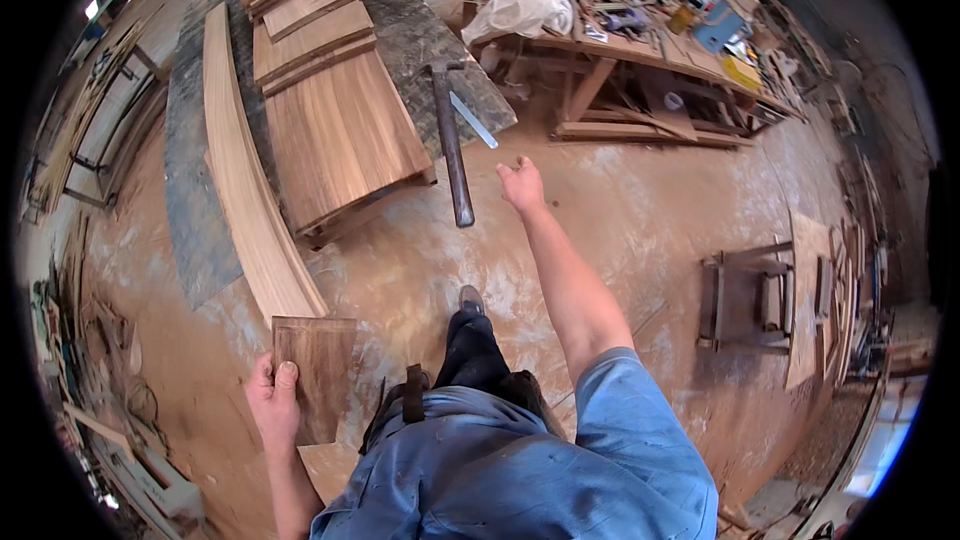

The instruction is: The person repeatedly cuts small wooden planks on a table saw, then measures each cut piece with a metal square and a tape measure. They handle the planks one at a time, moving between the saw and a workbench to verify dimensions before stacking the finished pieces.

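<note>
Our left hand [273, 395] grips a dark board [318, 380] at near left; our right hand [522, 187], curled, its grip unclear, extends near a hammer [452, 145]. Work looks partway along: panels [345, 140] lie stacked far left, our board not yet among them.

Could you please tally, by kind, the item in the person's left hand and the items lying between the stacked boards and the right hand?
Dark brown wooden board, held in the left hand: 1
Hammer: 1
Flat pale-blue strip: 1
Total: 3
</note>
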Tool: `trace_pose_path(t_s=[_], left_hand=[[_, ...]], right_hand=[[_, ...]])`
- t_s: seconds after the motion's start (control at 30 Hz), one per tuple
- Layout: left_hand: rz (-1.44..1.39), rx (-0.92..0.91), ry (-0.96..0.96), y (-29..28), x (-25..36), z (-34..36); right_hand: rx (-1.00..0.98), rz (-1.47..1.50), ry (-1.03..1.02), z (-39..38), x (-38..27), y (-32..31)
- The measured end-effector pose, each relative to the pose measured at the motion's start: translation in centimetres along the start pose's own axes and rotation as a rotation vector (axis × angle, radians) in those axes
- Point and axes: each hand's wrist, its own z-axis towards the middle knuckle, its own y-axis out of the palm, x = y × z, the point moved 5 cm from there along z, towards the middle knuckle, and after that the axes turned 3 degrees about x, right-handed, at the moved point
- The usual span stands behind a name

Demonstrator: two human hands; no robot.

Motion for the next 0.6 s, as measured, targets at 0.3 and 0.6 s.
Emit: trace_pose_path(t_s=[0.3,0.6], left_hand=[[0.194,0.156,-0.155,9.5,7.1,7.1],[0.357,0.155,-0.109,12.4,10.4,13.3]], right_hand=[[-0.434,0.660,0.528,6.1,-0.8,6.8],[-0.474,0.687,0.033,6.6,-10.0,-6.9]])
